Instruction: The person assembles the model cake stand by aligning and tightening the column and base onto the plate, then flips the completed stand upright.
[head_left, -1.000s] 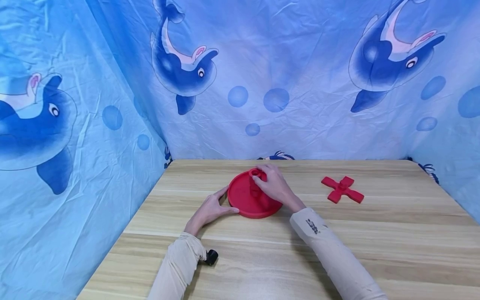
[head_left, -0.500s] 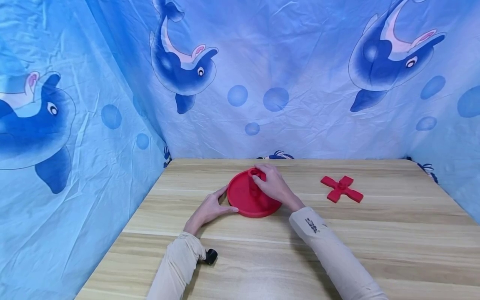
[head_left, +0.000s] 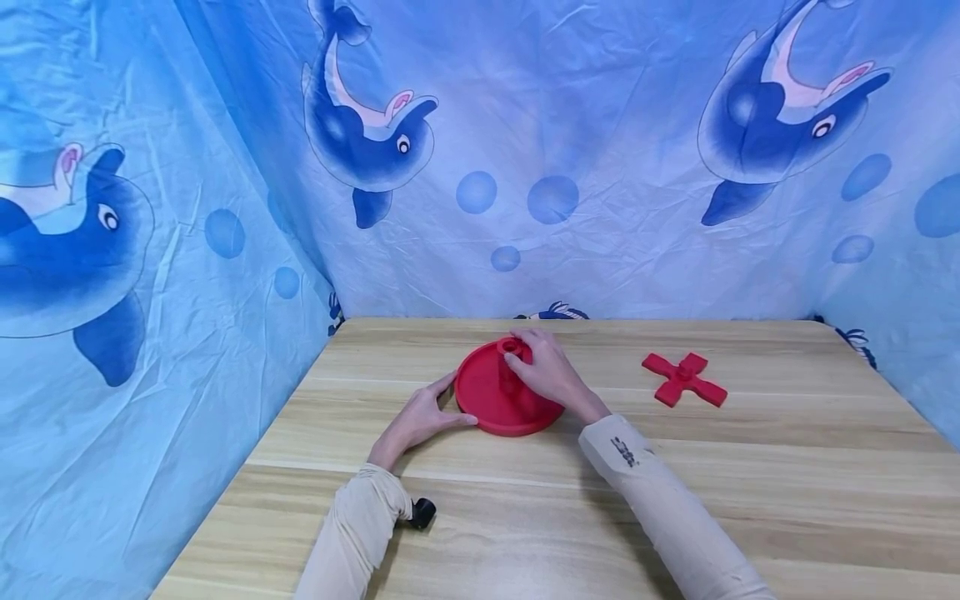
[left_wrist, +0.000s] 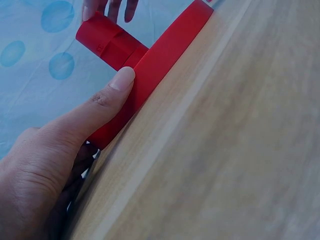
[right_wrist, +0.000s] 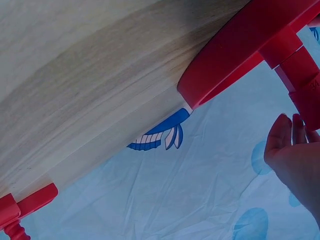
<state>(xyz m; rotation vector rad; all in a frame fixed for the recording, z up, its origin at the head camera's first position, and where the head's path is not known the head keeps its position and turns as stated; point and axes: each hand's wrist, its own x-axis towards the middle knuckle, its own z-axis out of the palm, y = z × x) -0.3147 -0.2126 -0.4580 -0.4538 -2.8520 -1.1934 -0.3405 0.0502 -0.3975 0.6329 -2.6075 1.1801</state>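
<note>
Red post (left_wrist: 107, 41), markings (left_wrist: 103, 47) wrist-view only

A short marking (left_wrist: 102, 48) stands on the side of the red post (left_wrist: 111, 42): a digit 3 is discernible; the adjoining character is unclear. The right sleeve (head_left: 678, 521) bears a dark print (head_left: 624, 452), illegible at this size.

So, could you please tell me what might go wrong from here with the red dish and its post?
The left hand holds only one side of the dish, so the dish might swivel if the right hand twists or pushes the post sideways. The post has lines running across it that look like joints, so its sections could perhaps loosen or sit crooked if pulled or tilted.
</note>
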